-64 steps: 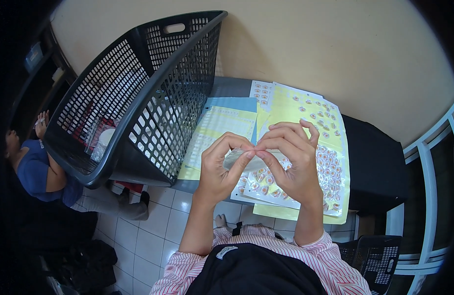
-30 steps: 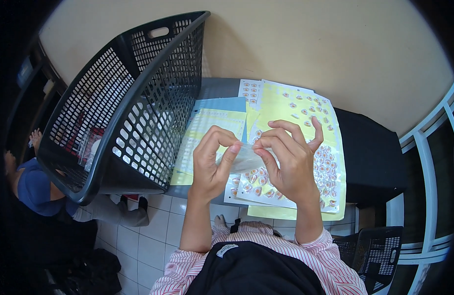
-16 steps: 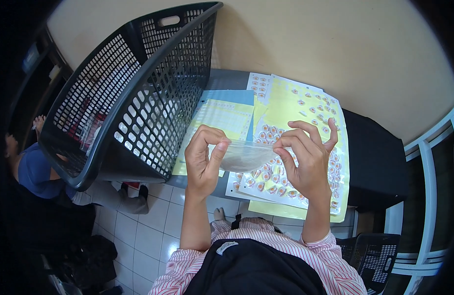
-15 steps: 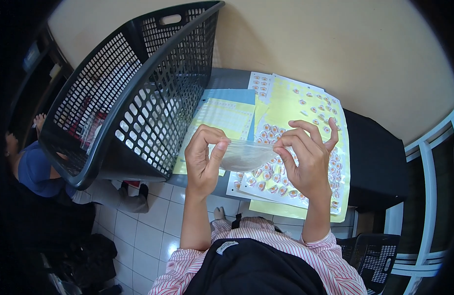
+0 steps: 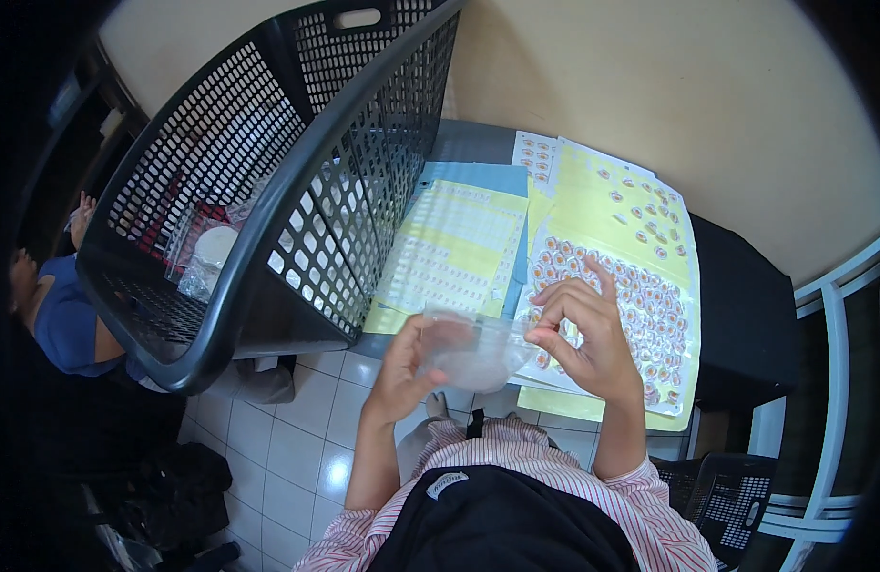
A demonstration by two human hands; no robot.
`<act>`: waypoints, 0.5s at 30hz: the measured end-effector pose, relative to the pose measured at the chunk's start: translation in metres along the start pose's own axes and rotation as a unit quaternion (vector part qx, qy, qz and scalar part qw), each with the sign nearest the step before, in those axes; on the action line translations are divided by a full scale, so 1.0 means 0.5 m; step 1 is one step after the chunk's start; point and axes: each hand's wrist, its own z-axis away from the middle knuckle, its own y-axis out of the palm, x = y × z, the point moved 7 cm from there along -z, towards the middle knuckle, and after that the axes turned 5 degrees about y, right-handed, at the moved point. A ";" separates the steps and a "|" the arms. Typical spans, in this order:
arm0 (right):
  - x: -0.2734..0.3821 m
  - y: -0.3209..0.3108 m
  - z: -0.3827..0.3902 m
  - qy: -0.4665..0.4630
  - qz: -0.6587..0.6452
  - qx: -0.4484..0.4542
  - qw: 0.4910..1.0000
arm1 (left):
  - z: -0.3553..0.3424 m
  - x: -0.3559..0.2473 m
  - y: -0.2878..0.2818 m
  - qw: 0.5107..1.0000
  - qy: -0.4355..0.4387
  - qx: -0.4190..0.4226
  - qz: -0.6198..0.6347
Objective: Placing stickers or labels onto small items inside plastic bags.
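A small clear plastic bag (image 5: 473, 353) hangs between my hands in the head view. My left hand (image 5: 404, 372) is closed on its left side, fingers partly behind the film. My right hand (image 5: 588, 338) pinches its upper right edge with thumb and forefinger, other fingers raised. Past my hands, on a grey-topped table (image 5: 470, 138), lie yellow and white sheets (image 5: 619, 167) covered with several small round orange-centred cut-outs or stickers. Left of those sit a pale printed yellow sheet (image 5: 450, 243) and blue paper (image 5: 469, 173).
A large dark mesh basket (image 5: 354, 86) stands left, with wrapped items inside. A person in blue (image 5: 54, 315) is beyond it at far left. Black cloth (image 5: 745, 315) covers the right end, near a white frame (image 5: 831, 381). Another basket (image 5: 716, 505) is lower right, black bags (image 5: 178, 486) lower left.
Both hands have come lower and nearer to me, and the bag with them. My left hand has shifted from the bag's top edge down its side. The view has shifted slightly.
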 end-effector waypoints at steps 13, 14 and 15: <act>-0.172 0.241 -0.088 0.156 -0.066 -0.020 0.985 | 0.081 0.132 -0.079 0.964 -0.127 0.036 0.229; -0.179 0.260 -0.096 0.172 -0.048 -0.026 0.984 | 0.075 0.140 -0.079 0.953 -0.138 0.026 0.268; -0.184 0.275 -0.100 0.188 -0.031 -0.032 0.981 | 0.070 0.149 -0.080 0.940 -0.150 0.017 0.307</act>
